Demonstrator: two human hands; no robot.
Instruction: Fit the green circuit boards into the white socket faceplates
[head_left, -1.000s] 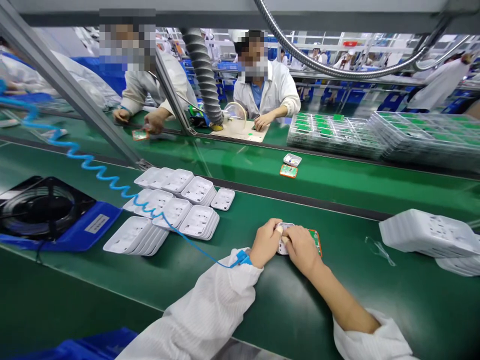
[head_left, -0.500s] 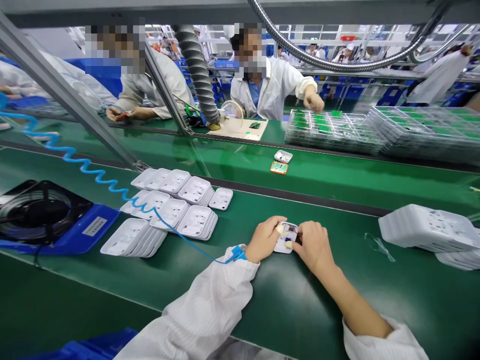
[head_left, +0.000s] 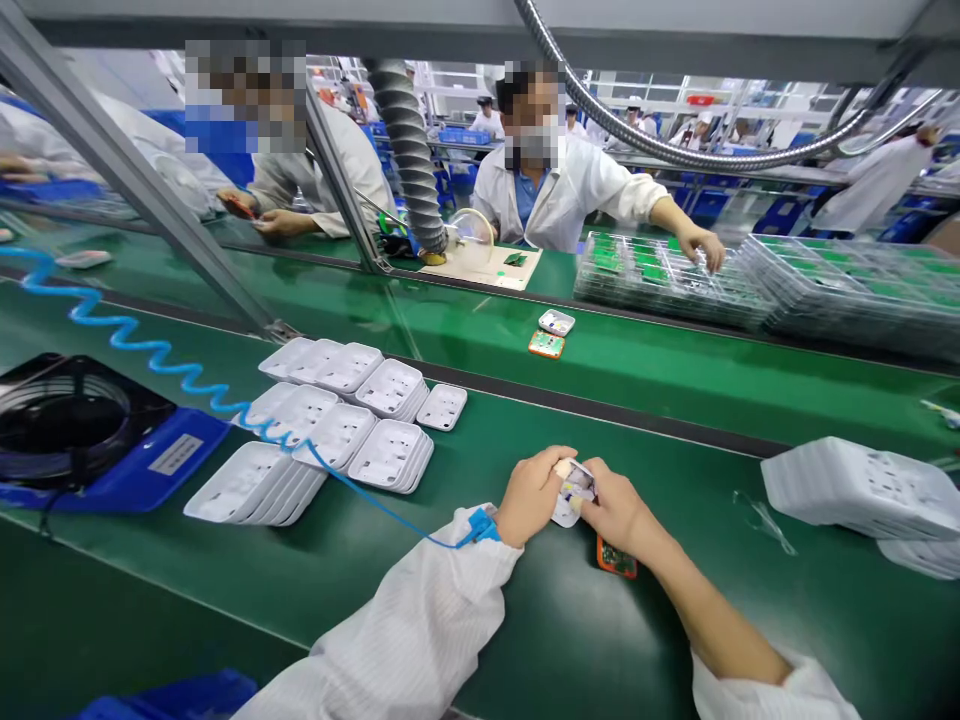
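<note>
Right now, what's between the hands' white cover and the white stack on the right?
Head view: mostly bare green belt between the cover and the stack, with only a small clear plastic scrap lying near the stack.

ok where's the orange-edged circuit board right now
In the head view, the orange-edged board lies on the green belt under the right hand.

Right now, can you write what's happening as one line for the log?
left hand: holds white cover | right hand: on same white cover | orange-edged board: on belt under right wrist | stacked white covers: left on belt
</note>
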